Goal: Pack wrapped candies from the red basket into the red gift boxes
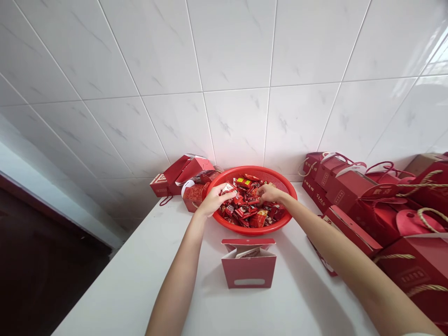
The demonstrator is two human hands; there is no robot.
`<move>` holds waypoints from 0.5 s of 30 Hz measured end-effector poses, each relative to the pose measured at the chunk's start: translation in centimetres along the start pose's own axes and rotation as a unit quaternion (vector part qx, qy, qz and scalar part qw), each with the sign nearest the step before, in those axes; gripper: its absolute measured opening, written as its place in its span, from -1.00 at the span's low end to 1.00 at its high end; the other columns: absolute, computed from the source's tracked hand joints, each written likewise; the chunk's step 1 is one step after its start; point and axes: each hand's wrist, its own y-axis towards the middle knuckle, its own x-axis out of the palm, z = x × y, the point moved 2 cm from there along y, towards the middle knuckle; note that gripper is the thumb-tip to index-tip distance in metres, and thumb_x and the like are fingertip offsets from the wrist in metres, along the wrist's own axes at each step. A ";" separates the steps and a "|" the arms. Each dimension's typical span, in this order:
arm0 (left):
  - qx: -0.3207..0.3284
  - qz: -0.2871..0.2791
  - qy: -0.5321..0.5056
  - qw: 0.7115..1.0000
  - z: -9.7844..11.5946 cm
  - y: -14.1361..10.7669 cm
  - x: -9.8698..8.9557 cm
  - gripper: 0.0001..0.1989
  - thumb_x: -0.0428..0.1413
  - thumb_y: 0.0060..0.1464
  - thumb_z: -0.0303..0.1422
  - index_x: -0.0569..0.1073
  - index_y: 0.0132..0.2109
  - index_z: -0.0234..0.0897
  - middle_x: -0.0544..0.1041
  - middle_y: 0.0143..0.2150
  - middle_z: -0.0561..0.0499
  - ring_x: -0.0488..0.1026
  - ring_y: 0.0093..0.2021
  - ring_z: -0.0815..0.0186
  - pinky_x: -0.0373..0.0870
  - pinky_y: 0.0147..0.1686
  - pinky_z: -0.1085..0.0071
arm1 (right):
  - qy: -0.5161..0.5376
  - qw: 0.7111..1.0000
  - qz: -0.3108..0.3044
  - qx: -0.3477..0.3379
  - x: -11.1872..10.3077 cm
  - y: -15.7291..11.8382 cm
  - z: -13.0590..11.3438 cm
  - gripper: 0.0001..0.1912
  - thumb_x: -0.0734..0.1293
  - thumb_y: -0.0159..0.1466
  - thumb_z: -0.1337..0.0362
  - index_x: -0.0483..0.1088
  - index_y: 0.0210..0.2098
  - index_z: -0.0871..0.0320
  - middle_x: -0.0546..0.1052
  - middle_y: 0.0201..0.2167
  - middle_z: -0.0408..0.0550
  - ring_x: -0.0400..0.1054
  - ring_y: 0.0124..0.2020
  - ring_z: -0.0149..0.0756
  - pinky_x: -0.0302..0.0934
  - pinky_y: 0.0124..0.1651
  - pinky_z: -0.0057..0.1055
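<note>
Two hands, the left (216,200) and the right (270,192), dip among wrapped sweets (250,199), too many to count, inside one red basket (250,231); I cannot tell what either grip holds. One open box (248,272) stands before it on the tabletop (157,266).

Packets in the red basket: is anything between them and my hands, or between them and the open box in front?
Nothing visible parts your left hand or right hand from the packets: both are at them. Between packets and box stand the near rim of the basket and the box's raised far flap.
</note>
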 end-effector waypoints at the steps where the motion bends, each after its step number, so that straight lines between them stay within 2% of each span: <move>1: -0.002 0.002 0.000 1.000 0.0 0.0 0.0 -0.53 0.37 -0.15 -0.10 0.56 -0.13 -0.28 0.60 -0.14 -0.03 0.47 0.03 0.09 0.31 0.12 0.18 | 0.016 1.000 0.003 -0.005 0.0 -0.1 0.0 -0.81 0.46 -0.16 0.42 0.34 -0.61 0.20 0.27 -0.69 -0.29 0.22 -0.47 -0.45 0.14 -0.36 -0.57; 6: 0.007 -0.005 -0.007 1.000 0.3 -0.2 0.1 -0.59 0.36 -0.15 -0.10 0.57 -0.20 -0.28 0.61 -0.14 -0.04 0.48 0.00 0.10 0.34 0.08 0.20 | 0.126 0.991 0.013 -0.034 -0.3 -1.1 -0.5 -0.85 0.42 -0.03 0.33 0.37 -0.48 0.20 0.46 -0.56 -0.20 0.30 -0.51 -0.48 0.21 -0.41 -0.56; 11: 0.002 0.009 -0.002 1.000 0.1 -0.1 0.0 -0.53 0.38 -0.18 -0.09 0.58 -0.14 -0.27 0.61 -0.15 -0.04 0.47 0.02 0.08 0.33 0.08 0.19 | 0.314 0.947 0.011 -0.070 -0.8 -1.7 -1.0 -0.72 0.52 -0.16 0.30 0.38 -0.50 0.21 0.52 -0.50 -0.12 0.37 -0.48 -0.44 0.24 -0.43 -0.54; 13: 0.001 0.011 -0.003 1.000 0.0 0.0 0.0 -0.52 0.38 -0.19 -0.10 0.58 -0.14 -0.28 0.61 -0.15 -0.05 0.47 0.03 0.07 0.32 0.10 0.18 | 0.320 0.945 0.005 -0.071 -0.8 -1.8 -1.2 -0.75 0.50 -0.13 0.30 0.40 -0.49 0.21 0.52 -0.49 -0.13 0.36 -0.49 -0.45 0.24 -0.42 -0.54; 15: -0.004 0.010 -0.007 1.000 0.0 0.0 0.0 -0.52 0.38 -0.19 -0.10 0.58 -0.14 -0.28 0.60 -0.13 -0.05 0.47 0.03 0.08 0.31 0.11 0.18 | 0.275 0.959 0.016 -0.062 -0.8 -1.9 -1.3 -0.81 0.44 -0.04 0.31 0.44 -0.41 0.22 0.53 -0.45 -0.11 0.37 -0.47 -0.44 0.25 -0.41 -0.54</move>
